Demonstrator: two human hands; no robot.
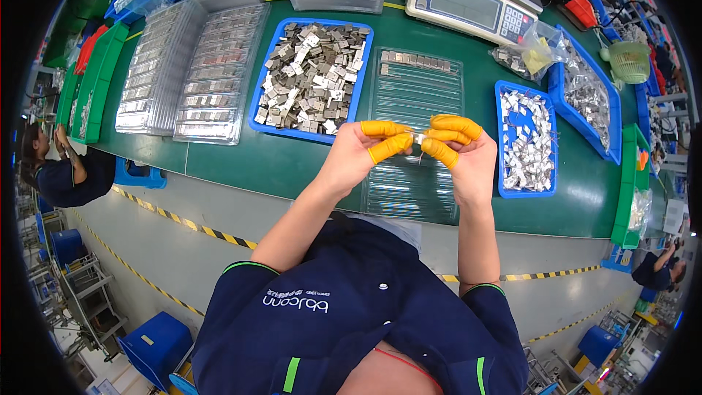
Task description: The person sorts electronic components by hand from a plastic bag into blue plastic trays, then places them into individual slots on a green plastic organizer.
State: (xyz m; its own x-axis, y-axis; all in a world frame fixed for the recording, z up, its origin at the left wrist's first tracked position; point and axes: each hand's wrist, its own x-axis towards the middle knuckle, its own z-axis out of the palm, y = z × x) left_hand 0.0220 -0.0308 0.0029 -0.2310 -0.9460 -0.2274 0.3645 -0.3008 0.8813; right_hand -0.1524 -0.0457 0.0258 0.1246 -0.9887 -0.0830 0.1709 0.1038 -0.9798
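Yellow finger covers are on the thumb and fingertips of both hands. My left hand (365,148) and my right hand (462,150) meet over the clear plastic tray, each pinching one side of a small silver metal part (418,138). A thin pin or wire seems to hang below it; the fingertips hide most of the part. Under the hands lies the ribbed clear tray (409,197), with metal pieces (413,62) set along its far end. Left of it, a blue bin (256,113) holds many loose grey metal blocks. To the right, a smaller blue bin (528,194) contains silver parts with thin leads.
Filled clear trays (212,80) stand stacked at the left. A digital scale (468,4) sits at the back, near another blue bin (610,139) of bagged parts. A green bin (627,205) is at the table's right end. Other people (66,168) work at both sides.
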